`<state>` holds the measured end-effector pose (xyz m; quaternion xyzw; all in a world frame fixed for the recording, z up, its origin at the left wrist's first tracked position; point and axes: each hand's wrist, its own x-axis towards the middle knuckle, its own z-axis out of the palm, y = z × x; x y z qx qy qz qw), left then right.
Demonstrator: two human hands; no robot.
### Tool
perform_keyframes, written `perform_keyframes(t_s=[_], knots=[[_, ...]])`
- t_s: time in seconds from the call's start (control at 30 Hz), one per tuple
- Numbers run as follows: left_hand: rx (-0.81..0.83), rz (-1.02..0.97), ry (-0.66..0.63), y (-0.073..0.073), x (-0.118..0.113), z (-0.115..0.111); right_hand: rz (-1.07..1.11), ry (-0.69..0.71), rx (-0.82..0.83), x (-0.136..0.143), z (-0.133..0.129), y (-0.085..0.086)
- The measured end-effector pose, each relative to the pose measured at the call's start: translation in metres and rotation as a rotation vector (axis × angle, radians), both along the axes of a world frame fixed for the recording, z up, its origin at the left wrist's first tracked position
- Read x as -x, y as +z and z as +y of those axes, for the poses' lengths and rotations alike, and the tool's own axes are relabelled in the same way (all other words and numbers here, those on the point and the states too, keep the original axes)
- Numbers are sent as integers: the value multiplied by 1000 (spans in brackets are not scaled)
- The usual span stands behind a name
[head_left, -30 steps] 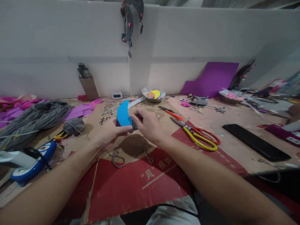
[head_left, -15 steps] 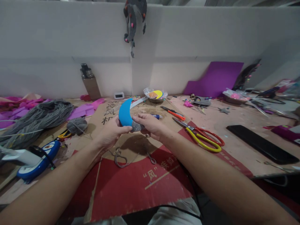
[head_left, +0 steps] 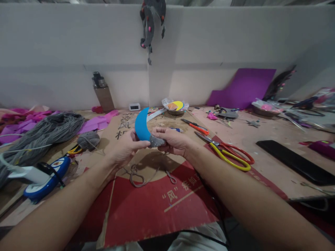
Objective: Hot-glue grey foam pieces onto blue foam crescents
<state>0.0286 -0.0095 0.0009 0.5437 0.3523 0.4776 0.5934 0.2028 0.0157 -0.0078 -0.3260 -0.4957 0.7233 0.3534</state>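
A blue crescent-shaped piece (head_left: 141, 126) is held up over the cardboard, its pointed tip upward. Its lower right end is covered in grey, seemingly wound yarn (head_left: 156, 141). My left hand (head_left: 128, 143) pinches the crescent's lower left edge, thumb in front. At the grey end, my right hand (head_left: 173, 140) is closed with thumb and fingers around it. Beneath the hands, a loose grey yarn strand (head_left: 136, 180) lies in loops on the red and brown cardboard (head_left: 136, 212).
To the right lie scissors (head_left: 230, 153) with red and yellow handles, an orange utility knife (head_left: 199, 129) and a long black object (head_left: 293, 162). On the left are a grey yarn ball (head_left: 89, 140), a yarn skein (head_left: 61, 130) and a blue-and-white power strip (head_left: 48, 181).
The right hand has shifted slightly right along the crescent's end, and more of the grey covering shows. The left hand keeps its hold. The whole view has shifted a little.
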Motion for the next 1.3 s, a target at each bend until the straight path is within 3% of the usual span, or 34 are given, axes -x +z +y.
perform_keyframes(t_s=[0.2, 0.33, 0.5, 0.73, 0.9, 1.03, 1.13, 1.2, 1.3], knots=[[56, -118, -21, -6, 2, 3, 76, 101, 6, -2, 3, -2], [87, -192, -68, -10, 4, 5, 192, -16, -51, 4, 1, -4], [142, -283, -61, -9, 4, 4, 264, -42, -104, 11, -2, -10], [194, -374, -40, -6, -1, 3, 157, -126, -263, 16, -7, -11], [231, -366, -9, -7, -4, 2, 102, -288, -394, 18, -4, -13], [293, -299, -55, -11, -1, 1, 58, -389, -376, 18, 0, -13], [257, -93, -127, -16, 2, 1, 25, -476, -323, 14, 2, -11], [179, 137, -71, -17, 4, 3, 39, -503, -286, 11, 4, -10], [32, 315, 158, -17, 6, 9, 60, -502, -246, 10, 4, -9]])
